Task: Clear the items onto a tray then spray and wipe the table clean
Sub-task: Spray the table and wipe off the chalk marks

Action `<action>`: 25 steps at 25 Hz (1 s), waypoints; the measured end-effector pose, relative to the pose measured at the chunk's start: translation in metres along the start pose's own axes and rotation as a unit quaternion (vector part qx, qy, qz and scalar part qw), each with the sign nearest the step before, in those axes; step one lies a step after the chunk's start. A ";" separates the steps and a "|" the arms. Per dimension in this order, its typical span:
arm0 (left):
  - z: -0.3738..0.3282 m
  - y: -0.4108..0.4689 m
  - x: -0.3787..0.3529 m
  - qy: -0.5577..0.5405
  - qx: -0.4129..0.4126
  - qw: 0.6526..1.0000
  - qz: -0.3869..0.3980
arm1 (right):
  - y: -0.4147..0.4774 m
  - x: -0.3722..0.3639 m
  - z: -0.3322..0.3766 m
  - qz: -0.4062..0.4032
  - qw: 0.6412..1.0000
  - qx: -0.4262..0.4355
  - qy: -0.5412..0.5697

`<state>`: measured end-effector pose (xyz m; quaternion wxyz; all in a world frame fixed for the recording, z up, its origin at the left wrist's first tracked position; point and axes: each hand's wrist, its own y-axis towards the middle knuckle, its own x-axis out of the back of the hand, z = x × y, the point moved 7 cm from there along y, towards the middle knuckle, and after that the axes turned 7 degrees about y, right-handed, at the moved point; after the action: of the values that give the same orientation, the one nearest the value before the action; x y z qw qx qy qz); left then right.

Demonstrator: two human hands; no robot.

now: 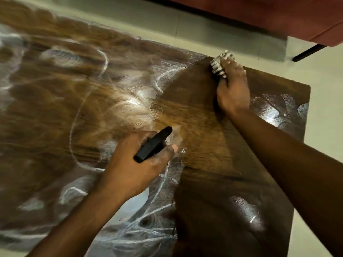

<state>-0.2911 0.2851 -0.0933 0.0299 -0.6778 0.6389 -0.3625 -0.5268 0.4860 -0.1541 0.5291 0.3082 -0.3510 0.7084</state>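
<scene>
The brown wooden table [65,108] fills the view, smeared with white streaks and swirls; a darker band runs from its far right corner toward me. My right hand [232,91] presses a nubby, white-coated cleaning mitt or cloth [220,64] against the table near the far edge. My left hand [133,167] holds a spray bottle; only its black trigger head [154,144] shows clearly, nozzle pointing away from me over the table's middle. A pale round shape under my left wrist may be the bottle's body [137,201].
Pale tiled floor [204,28] lies beyond the table's far edge and to the right. A reddish sofa [278,15] on a black leg [308,51] stands at the top right. The table's right corner [308,88] is near my right hand.
</scene>
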 end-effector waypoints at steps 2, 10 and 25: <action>0.005 -0.006 -0.003 0.004 0.005 1.000 0.011 | -0.032 -0.017 0.012 -0.003 1.000 -0.005 0.010; 0.027 -0.035 -0.016 0.001 0.014 0.998 0.067 | -0.161 -0.039 -0.005 0.263 0.846 0.424 -0.189; 0.062 -0.086 -0.020 0.040 0.016 0.995 0.095 | -0.310 -0.072 -0.028 0.354 0.750 0.511 -0.227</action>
<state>-0.1841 0.2921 -0.1051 0.0492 -0.5985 0.6949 -0.3956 -0.2109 0.5304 -0.1751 -0.0908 0.5377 -0.1303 0.8280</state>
